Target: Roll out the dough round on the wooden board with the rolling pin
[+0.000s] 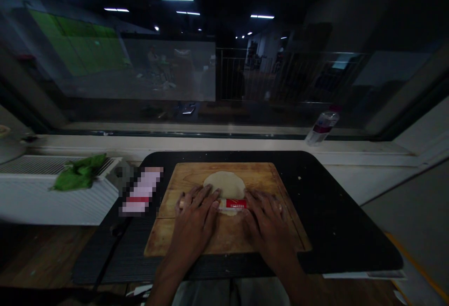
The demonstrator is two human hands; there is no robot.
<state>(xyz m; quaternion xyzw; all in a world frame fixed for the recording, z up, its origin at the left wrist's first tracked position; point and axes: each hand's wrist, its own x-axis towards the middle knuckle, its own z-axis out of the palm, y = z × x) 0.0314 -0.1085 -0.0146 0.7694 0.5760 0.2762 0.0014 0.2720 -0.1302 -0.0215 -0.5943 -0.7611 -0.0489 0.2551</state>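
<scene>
A round, flattened piece of pale dough (225,185) lies on a wooden cutting board (182,240). Across its near edge rests a rolling pin (234,203) with a red label in the middle. My left hand (196,212) lies flat on the pin's left part, fingers stretched out and together. My right hand (266,217) presses flat on the pin's right part in the same way. Both palms face down and neither hand wraps round the pin.
The board sits on a black mat (336,212) on a table by a large window. A green cloth (77,175) lies on a white radiator at the left. A plastic bottle (322,127) lies on the sill at the right. A blurred pink-and-red packet (140,193) rests left of the board.
</scene>
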